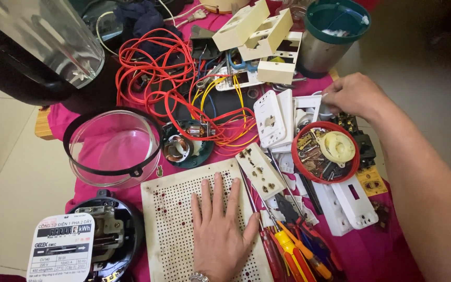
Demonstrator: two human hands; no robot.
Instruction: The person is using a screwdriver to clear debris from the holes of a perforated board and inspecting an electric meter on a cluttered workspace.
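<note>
My left hand (219, 224) lies flat, fingers apart, on a cream perforated board (170, 209) at the bottom centre. A white multi-hole socket strip (261, 171) rests at the board's right corner. My right hand (353, 95) reaches to the upper right, fingers pinched on a small white part (325, 110) beside white socket plates (272, 117). Just below that hand sits a red-rimmed lid (325, 152) full of small metal parts and a cream disc.
Tangled red and yellow wires (176, 86) cover the pink cloth's middle. A clear glass cover (111, 147), a black meter base (111, 235), a small motor (181, 149), screwdrivers and pliers (291, 243), white boxes (259, 34) and a green-rimmed steel cup (330, 36) surround the board.
</note>
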